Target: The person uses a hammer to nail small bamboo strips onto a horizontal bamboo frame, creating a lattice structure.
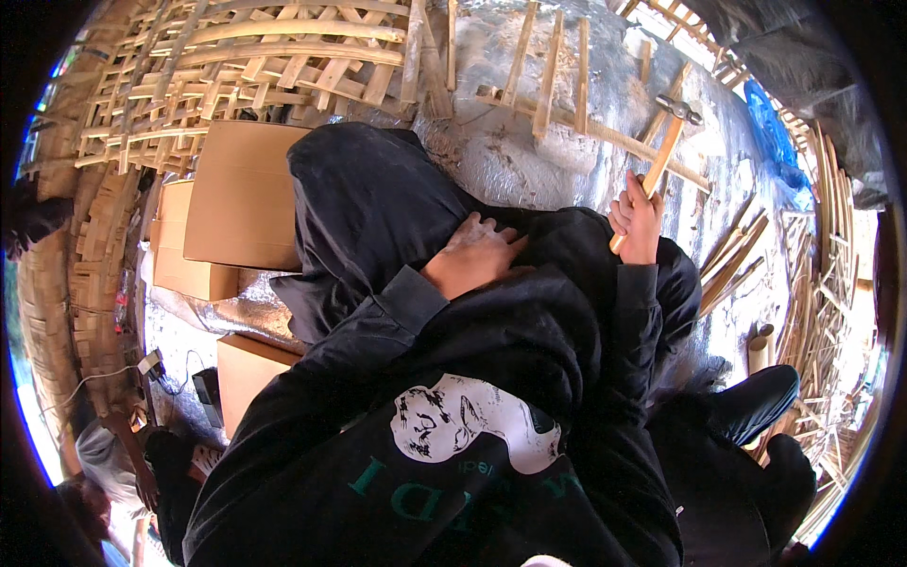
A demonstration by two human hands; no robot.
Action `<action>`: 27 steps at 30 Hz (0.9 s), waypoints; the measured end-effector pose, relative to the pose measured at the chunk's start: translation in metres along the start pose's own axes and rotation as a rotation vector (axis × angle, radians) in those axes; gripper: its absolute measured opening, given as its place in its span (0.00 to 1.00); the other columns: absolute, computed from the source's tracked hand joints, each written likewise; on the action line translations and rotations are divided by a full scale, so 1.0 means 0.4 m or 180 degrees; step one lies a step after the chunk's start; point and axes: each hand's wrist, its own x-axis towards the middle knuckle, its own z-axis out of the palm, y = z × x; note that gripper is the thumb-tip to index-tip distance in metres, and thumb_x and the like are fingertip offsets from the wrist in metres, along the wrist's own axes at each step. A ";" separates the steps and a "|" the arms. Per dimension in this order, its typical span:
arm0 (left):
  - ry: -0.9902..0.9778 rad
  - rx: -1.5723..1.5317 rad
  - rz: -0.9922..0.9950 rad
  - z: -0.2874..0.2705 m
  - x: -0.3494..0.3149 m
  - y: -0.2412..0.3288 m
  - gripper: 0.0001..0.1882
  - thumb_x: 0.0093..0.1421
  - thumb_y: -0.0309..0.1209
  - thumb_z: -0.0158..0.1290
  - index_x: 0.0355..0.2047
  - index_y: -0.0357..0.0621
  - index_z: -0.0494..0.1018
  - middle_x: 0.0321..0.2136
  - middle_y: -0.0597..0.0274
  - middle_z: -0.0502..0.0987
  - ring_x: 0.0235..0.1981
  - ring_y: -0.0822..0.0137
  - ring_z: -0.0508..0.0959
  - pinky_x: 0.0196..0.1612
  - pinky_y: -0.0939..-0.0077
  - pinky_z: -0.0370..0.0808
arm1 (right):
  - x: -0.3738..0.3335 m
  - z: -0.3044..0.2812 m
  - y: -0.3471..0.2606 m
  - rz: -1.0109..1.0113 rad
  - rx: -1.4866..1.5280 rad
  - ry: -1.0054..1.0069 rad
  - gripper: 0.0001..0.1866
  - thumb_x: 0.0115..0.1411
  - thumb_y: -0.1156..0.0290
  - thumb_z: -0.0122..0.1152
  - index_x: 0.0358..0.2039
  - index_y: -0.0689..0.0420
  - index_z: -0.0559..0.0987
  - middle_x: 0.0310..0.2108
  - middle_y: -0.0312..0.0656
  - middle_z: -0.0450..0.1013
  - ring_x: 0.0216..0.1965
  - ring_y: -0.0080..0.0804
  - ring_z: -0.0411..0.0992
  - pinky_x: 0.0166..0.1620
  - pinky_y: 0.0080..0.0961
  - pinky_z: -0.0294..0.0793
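My right hand [640,227] is closed round the wooden handle of a hammer [665,148]. The hammer tilts up and to the right, its dark metal head at the top. My left hand [477,253] rests on the black cloth over my lap, fingers spread and nothing visible in them. Beyond my knees, several short bamboo strips [548,94] stick out from a longer strip [619,142] that lies on the silvery sheet [482,170]. Part of the longer strip passes behind the hammer handle.
Cardboard boxes [244,194] stand at my left, below a woven bamboo lattice [283,52]. Bundles of bamboo strips [808,302] and blue plastic [773,132] are on the right. One person [113,463] is at the lower left; another person's dark-clothed leg [746,406] is at the lower right.
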 end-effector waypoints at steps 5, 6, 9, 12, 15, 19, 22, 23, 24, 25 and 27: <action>0.0136 0.0243 0.0048 0.006 -0.008 -0.007 0.26 0.67 0.49 0.47 0.59 0.49 0.71 0.51 0.54 0.76 0.47 0.49 0.77 0.55 0.50 0.69 | 0.014 -0.004 0.006 0.0036 -0.0012 -0.0099 0.09 0.66 0.66 0.62 0.32 0.50 0.70 0.13 0.24 0.53 0.10 0.13 0.47 0.13 0.17 0.43; 0.0129 0.0259 0.0042 0.002 -0.003 -0.012 0.26 0.67 0.49 0.47 0.59 0.49 0.71 0.51 0.54 0.76 0.47 0.49 0.77 0.55 0.50 0.69 | 0.015 -0.006 0.005 0.0056 -0.0051 -0.0112 0.09 0.66 0.67 0.62 0.32 0.50 0.70 0.13 0.24 0.53 0.10 0.13 0.47 0.13 0.17 0.43; -0.0316 0.0160 0.0140 0.000 0.069 -0.067 0.22 0.68 0.44 0.47 0.56 0.48 0.74 0.50 0.53 0.77 0.45 0.49 0.79 0.52 0.51 0.72 | 0.010 -0.007 -0.010 -0.0004 -0.0115 -0.0038 0.12 0.66 0.67 0.62 0.28 0.50 0.68 0.12 0.24 0.52 0.10 0.13 0.47 0.13 0.18 0.43; -0.0293 -0.1171 -0.0972 0.016 0.228 -0.246 0.17 0.61 0.38 0.52 0.44 0.40 0.79 0.40 0.46 0.82 0.41 0.47 0.81 0.47 0.51 0.75 | -0.001 -0.018 -0.025 -0.0109 -0.0109 0.0070 0.16 0.66 0.67 0.61 0.24 0.50 0.65 0.12 0.24 0.51 0.10 0.13 0.46 0.13 0.19 0.42; 0.1325 -0.0184 -0.1900 -0.001 0.268 -0.462 0.19 0.50 0.36 0.61 0.40 0.38 0.82 0.33 0.44 0.83 0.36 0.47 0.83 0.41 0.55 0.78 | -0.002 -0.005 -0.031 -0.0112 -0.0060 -0.0008 0.17 0.66 0.67 0.61 0.24 0.50 0.64 0.12 0.24 0.50 0.10 0.14 0.46 0.14 0.19 0.42; 0.2613 -0.1761 -0.1751 -0.003 0.312 -0.566 0.18 0.53 0.29 0.64 0.44 0.38 0.81 0.33 0.52 0.84 0.35 0.60 0.83 0.40 0.67 0.76 | 0.016 0.008 -0.038 -0.0028 0.0078 -0.0102 0.17 0.66 0.67 0.61 0.23 0.50 0.63 0.12 0.25 0.51 0.10 0.14 0.47 0.14 0.19 0.42; 0.2465 -0.1490 -0.1743 0.022 0.378 -0.515 0.16 0.50 0.32 0.66 0.39 0.38 0.83 0.33 0.50 0.84 0.35 0.57 0.84 0.39 0.66 0.77 | 0.032 -0.041 -0.041 -0.0005 -0.0045 0.0167 0.18 0.67 0.66 0.60 0.23 0.50 0.63 0.11 0.25 0.52 0.09 0.15 0.48 0.14 0.20 0.42; 0.2451 -0.1475 -0.1727 0.030 0.387 -0.503 0.16 0.50 0.32 0.66 0.39 0.38 0.83 0.33 0.50 0.84 0.35 0.57 0.84 0.39 0.66 0.77 | 0.039 -0.047 -0.039 -0.0009 -0.0023 0.0181 0.18 0.67 0.66 0.60 0.23 0.50 0.63 0.11 0.25 0.52 0.09 0.15 0.48 0.14 0.20 0.42; 0.2390 -0.1001 -0.1924 0.036 0.396 -0.493 0.15 0.49 0.34 0.65 0.36 0.40 0.83 0.31 0.49 0.84 0.34 0.52 0.83 0.38 0.61 0.77 | 0.049 -0.049 -0.038 0.0015 0.0044 0.0076 0.18 0.67 0.66 0.60 0.22 0.50 0.63 0.11 0.25 0.52 0.09 0.15 0.48 0.13 0.20 0.42; 0.2325 -0.0523 -0.2117 0.041 0.397 -0.485 0.14 0.48 0.37 0.65 0.34 0.43 0.84 0.29 0.47 0.83 0.34 0.47 0.83 0.37 0.57 0.77 | 0.058 -0.051 -0.036 0.0040 0.0111 -0.0034 0.18 0.67 0.65 0.60 0.22 0.50 0.63 0.11 0.24 0.51 0.09 0.15 0.48 0.13 0.20 0.42; 0.2482 -0.0638 -0.1695 0.056 0.398 -0.451 0.12 0.51 0.35 0.63 0.34 0.43 0.84 0.30 0.46 0.83 0.36 0.44 0.82 0.39 0.54 0.77 | 0.073 -0.065 -0.038 0.0024 0.0198 -0.0046 0.19 0.67 0.65 0.59 0.21 0.49 0.63 0.10 0.25 0.51 0.09 0.15 0.47 0.13 0.20 0.42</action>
